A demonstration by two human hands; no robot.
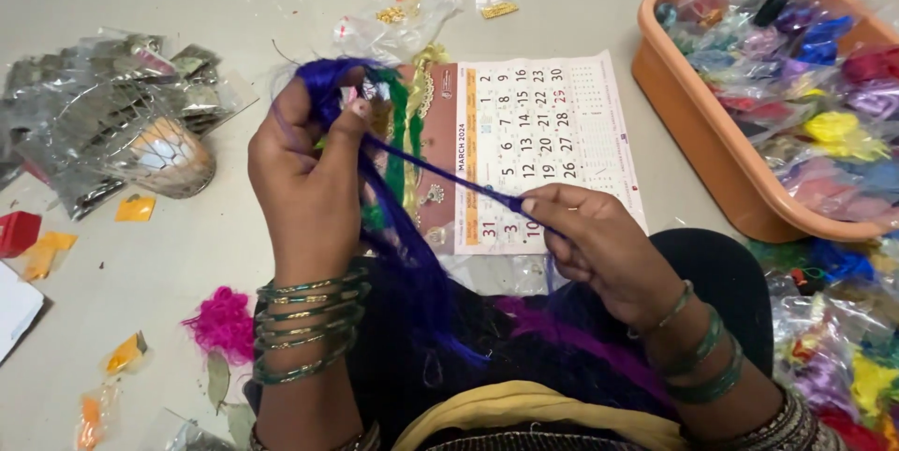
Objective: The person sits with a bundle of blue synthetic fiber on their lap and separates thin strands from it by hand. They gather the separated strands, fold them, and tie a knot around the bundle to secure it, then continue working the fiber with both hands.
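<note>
My left hand (309, 170) is raised and grips a bundle of blue silk thread (417, 273) that loops over its fingers, with green thread (400, 137) beside it. A taut blue strand (440, 173) runs from that hand down to my right hand (590, 240), which pinches its end between thumb and fingers. The loose blue bundle hangs down into my lap. Both wrists wear green bangles. Purple thread (562, 334) lies across my lap under the right forearm.
A calendar sheet (552, 147) lies on the floor ahead. An orange tub (712, 147) at right holds several bagged coloured threads. Clear packets (112, 109) pile up at left; a pink thread tuft (223, 322) lies by my left knee. More bagged threads (833, 357) sit at lower right.
</note>
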